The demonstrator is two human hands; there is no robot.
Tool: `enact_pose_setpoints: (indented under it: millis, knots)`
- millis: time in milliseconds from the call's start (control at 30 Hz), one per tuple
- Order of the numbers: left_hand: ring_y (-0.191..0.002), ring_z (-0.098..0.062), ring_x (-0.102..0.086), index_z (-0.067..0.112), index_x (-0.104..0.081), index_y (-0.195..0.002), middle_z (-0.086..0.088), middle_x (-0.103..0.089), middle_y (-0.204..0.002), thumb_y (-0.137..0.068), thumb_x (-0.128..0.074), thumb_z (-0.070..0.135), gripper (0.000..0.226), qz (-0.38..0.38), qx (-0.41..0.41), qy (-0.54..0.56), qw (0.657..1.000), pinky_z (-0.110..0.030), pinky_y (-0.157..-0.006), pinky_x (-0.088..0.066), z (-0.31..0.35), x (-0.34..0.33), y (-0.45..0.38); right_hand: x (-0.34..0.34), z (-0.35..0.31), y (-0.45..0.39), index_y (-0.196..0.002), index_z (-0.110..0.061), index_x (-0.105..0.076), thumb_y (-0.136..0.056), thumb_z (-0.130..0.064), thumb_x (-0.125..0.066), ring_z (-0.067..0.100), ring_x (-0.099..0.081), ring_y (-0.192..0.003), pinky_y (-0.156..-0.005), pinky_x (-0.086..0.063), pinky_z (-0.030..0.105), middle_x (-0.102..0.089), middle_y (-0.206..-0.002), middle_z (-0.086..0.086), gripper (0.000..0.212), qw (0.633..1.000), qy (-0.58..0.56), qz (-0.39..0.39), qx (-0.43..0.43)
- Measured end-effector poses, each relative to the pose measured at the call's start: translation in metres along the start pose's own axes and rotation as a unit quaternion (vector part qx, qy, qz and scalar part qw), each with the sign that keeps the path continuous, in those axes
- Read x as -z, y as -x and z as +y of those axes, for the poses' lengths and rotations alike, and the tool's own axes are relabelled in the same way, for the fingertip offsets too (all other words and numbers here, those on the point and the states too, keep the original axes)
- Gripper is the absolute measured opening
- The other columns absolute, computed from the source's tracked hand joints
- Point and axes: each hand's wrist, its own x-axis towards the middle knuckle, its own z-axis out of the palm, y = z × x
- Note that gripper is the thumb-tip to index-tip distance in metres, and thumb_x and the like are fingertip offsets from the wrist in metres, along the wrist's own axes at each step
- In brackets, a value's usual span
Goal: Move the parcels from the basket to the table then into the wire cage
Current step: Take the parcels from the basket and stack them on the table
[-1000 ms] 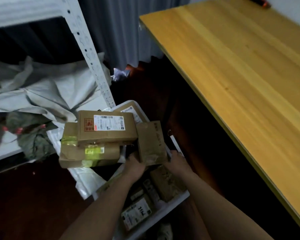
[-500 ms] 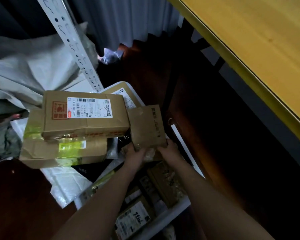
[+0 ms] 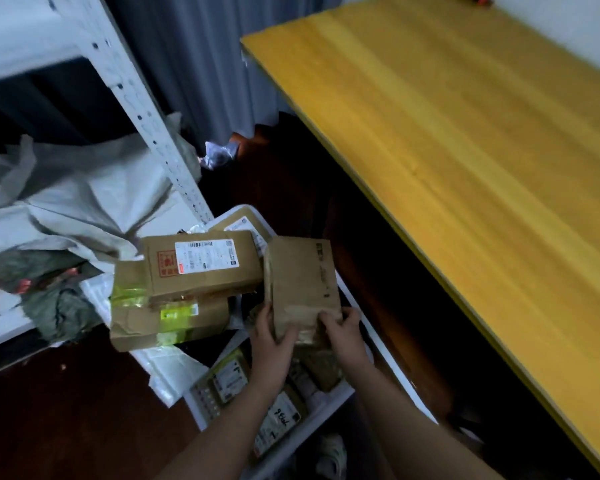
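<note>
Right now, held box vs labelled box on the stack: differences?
The held box stands on end, gripped by the left hand and right hand; the labelled box lies flat, untouched. The held box shows no white label; the labelled box does. Both are brown cardboard.

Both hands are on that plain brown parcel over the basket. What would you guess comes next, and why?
Probably lifting the brown parcel rightward onto the wooden table. The left hand and right hand both grip its lower end above the basket, and the table shows bare wood close by.
</note>
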Motion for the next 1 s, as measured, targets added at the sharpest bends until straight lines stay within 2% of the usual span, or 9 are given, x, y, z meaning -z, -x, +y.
enact_pose_setpoints:
  millis: [167, 267, 400, 500, 567, 667, 800, 900, 1000]
  knots:
    - [-0.127, -0.017, -0.044, 0.04, -0.032, -0.142, 0.002, -0.041, -0.142, -0.088, -0.063, 0.039, 0.061, 0.001, -0.062, -0.009, 0.998, -0.043, -0.102, -0.044, 0.066, 0.015, 0.075, 0.021, -0.051, 0.078, -0.141, -0.013, -0.03, -0.095, -0.037, -0.054, 0.019, -0.057, -0.099, -0.076, -0.048, 0.03, -0.053, -0.111, 0.0, 0.057, 1.0, -0.024, -0.001, 0.007]
    - [-0.125, -0.016, -0.047, 0.045, -0.036, -0.136, 0.004, -0.046, -0.137, -0.078, -0.066, 0.054, 0.066, 0.005, -0.097, -0.011, 0.995, -0.045, -0.102, -0.045, 0.113, 0.022, 0.107, 0.035, -0.091, 0.117, -0.136, -0.012, -0.035, -0.095, -0.037, -0.054, 0.018, -0.058, -0.097, -0.081, -0.047, 0.031, -0.055, -0.114, 0.003, 0.052, 0.999, -0.023, 0.01, 0.044]
    - [-0.125, -0.018, -0.046, 0.032, -0.031, -0.142, 0.003, -0.044, -0.138, -0.087, -0.065, 0.036, 0.065, -0.007, -0.145, 0.013, 0.989, -0.037, -0.1, -0.042, 0.178, 0.017, 0.136, 0.063, -0.142, 0.16, -0.129, -0.012, -0.039, -0.094, -0.037, -0.057, 0.019, -0.062, -0.099, -0.087, -0.053, 0.036, -0.059, -0.114, 0.004, 0.047, 0.991, -0.083, 0.015, 0.103]
    - [-0.113, -0.017, -0.046, 0.019, -0.027, -0.142, 0.0, -0.042, -0.133, -0.092, -0.06, 0.029, 0.061, -0.031, -0.157, -0.002, 0.987, -0.029, -0.086, -0.037, 0.222, 0.0, 0.157, 0.096, -0.17, 0.19, -0.128, -0.015, -0.038, -0.095, -0.032, -0.056, 0.012, -0.061, -0.094, -0.078, -0.053, 0.026, -0.059, -0.113, 0.002, 0.041, 0.981, -0.132, 0.032, 0.141]
    - [-0.107, -0.019, -0.048, 0.011, -0.027, -0.138, -0.006, -0.045, -0.129, -0.094, -0.057, 0.025, 0.055, -0.072, -0.167, -0.006, 0.983, -0.029, -0.082, -0.037, 0.248, -0.021, 0.165, 0.125, -0.183, 0.209, -0.134, -0.017, -0.038, -0.095, -0.035, -0.055, 0.016, -0.06, -0.098, -0.083, -0.052, 0.031, -0.058, -0.12, 0.005, 0.045, 0.974, -0.155, 0.055, 0.155]
    - [-0.11, -0.029, -0.052, 0.004, -0.03, -0.131, -0.017, -0.046, -0.132, -0.094, -0.056, 0.017, 0.047, -0.139, -0.173, 0.009, 0.975, -0.039, -0.089, -0.047, 0.276, -0.061, 0.178, 0.169, -0.186, 0.23, -0.131, -0.03, -0.041, -0.093, -0.05, -0.051, 0.015, -0.06, -0.099, -0.066, -0.05, 0.029, -0.059, -0.122, 0.0, 0.043, 0.973, -0.18, 0.073, 0.125]
    - [-0.121, -0.03, -0.047, 0.019, -0.044, -0.131, -0.012, -0.039, -0.136, -0.086, -0.061, 0.044, 0.054, -0.194, -0.173, -0.082, 0.962, -0.049, -0.103, -0.043, 0.292, -0.13, 0.198, 0.235, -0.174, 0.25, -0.136, -0.031, -0.037, -0.091, -0.054, -0.053, 0.021, -0.062, -0.106, -0.064, -0.054, 0.029, -0.06, -0.123, 0.0, 0.054, 0.959, -0.216, 0.137, 0.122]
    - [-0.127, -0.029, -0.041, 0.023, -0.043, -0.14, -0.012, -0.033, -0.139, -0.09, -0.055, 0.046, 0.056, -0.233, -0.184, -0.159, 0.941, -0.038, -0.109, -0.036, 0.3, -0.188, 0.211, 0.288, -0.163, 0.256, -0.136, -0.024, -0.032, -0.092, -0.048, -0.055, 0.024, -0.059, -0.107, -0.084, -0.051, 0.037, -0.058, -0.123, 0.006, 0.055, 0.937, -0.263, 0.199, 0.119]
    - [-0.118, -0.026, -0.051, 0.013, -0.043, -0.14, -0.011, -0.049, -0.136, -0.093, -0.057, 0.034, 0.053, -0.28, -0.196, -0.168, 0.925, -0.026, -0.091, -0.039, 0.302, -0.258, 0.227, 0.345, -0.145, 0.251, -0.13, -0.014, -0.033, -0.09, -0.05, -0.057, 0.025, -0.057, -0.104, -0.086, -0.05, 0.04, -0.056, -0.12, 0.01, 0.059, 0.92, -0.28, 0.257, 0.098]
